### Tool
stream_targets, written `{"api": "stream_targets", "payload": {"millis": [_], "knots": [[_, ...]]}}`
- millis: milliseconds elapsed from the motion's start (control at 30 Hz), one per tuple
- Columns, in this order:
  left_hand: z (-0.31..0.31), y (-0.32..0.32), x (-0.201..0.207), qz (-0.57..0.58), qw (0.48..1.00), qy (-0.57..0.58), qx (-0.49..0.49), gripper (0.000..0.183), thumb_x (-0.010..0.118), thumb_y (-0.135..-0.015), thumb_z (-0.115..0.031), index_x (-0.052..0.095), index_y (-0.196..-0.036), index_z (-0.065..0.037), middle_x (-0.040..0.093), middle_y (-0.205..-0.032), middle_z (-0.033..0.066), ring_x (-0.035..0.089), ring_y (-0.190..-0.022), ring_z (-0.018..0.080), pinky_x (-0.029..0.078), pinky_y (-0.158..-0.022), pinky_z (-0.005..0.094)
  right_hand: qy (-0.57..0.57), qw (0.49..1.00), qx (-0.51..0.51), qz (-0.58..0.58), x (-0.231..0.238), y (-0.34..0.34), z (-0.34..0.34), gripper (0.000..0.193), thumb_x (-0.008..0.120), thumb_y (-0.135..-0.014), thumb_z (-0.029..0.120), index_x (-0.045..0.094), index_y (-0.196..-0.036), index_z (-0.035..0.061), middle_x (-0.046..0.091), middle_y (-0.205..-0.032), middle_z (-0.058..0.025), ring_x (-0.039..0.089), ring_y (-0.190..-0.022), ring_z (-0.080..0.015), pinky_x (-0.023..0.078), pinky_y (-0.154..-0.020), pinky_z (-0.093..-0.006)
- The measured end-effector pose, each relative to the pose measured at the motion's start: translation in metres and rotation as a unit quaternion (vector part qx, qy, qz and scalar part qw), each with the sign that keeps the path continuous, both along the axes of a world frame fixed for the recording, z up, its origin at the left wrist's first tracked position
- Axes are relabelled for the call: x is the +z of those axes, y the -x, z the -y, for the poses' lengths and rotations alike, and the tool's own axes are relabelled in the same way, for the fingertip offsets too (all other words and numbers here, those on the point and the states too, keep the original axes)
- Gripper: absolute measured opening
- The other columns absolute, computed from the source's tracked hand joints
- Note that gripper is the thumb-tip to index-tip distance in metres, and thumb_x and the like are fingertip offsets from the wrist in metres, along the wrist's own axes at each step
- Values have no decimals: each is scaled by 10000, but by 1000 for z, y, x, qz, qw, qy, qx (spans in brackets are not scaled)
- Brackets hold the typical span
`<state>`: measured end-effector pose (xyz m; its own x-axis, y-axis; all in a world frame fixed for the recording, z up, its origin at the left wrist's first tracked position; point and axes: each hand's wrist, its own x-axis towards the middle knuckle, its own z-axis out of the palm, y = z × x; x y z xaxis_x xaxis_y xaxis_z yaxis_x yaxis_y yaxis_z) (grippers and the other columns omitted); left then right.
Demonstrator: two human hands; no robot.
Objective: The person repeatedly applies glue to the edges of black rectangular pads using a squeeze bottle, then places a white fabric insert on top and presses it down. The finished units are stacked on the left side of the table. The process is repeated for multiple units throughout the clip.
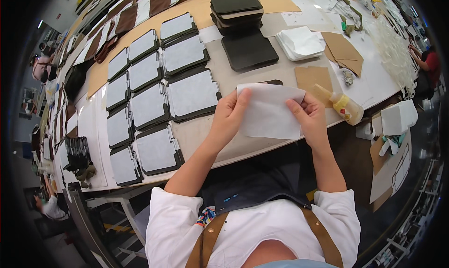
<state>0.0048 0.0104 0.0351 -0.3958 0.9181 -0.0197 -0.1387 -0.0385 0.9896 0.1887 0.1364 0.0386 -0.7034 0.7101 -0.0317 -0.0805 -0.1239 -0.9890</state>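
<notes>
Between my two hands hangs a white sheet (271, 113), held by its upper corners. My left hand (231, 108) pinches its left corner between thumb and fingers. On the other side my right hand (308, 116) grips the right corner the same way. Behind the sheet, the edge of a dark piece (275, 82) shows on the table; most of it is hidden. Left of my hands lie rows of dark green panels topped with white sheets (191, 94). A translucent squeeze bottle (348, 108) with a yellow label lies tilted beside my right hand.
Beyond my hands are a dark panel (249, 50), a tall stack of dark pieces (235, 8) and a pile of white sheets (300, 42). Brown cardboard pieces (343, 53) lie to the right. Brown and white strips (126, 20) line the far left. Other people work around the room.
</notes>
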Motion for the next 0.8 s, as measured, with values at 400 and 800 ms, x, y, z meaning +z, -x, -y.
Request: {"api": "stream_targets", "payload": {"millis": [400, 800], "knots": [[2, -1, -17, -83, 996, 28, 25, 525, 370, -1118, -373, 502, -1475, -11, 678, -1109, 42, 589, -873, 52, 483, -736, 227, 5, 998, -23, 50, -14, -7, -3, 166, 670, -980, 103, 660, -1081, -29, 722, -906, -41, 632, -784, -42, 499, -700, -199], [13, -11, -34, -345, 931, 96, 73, 526, 659, -946, -111, 548, -1460, -130, 553, -692, 83, 504, -581, 170, 439, -586, 307, -200, 962, -87, 167, -41, 2, -13, 144, 702, -941, 135, 659, -977, 2, 628, -766, 35, 422, -621, -15, 354, -561, -206]]}}
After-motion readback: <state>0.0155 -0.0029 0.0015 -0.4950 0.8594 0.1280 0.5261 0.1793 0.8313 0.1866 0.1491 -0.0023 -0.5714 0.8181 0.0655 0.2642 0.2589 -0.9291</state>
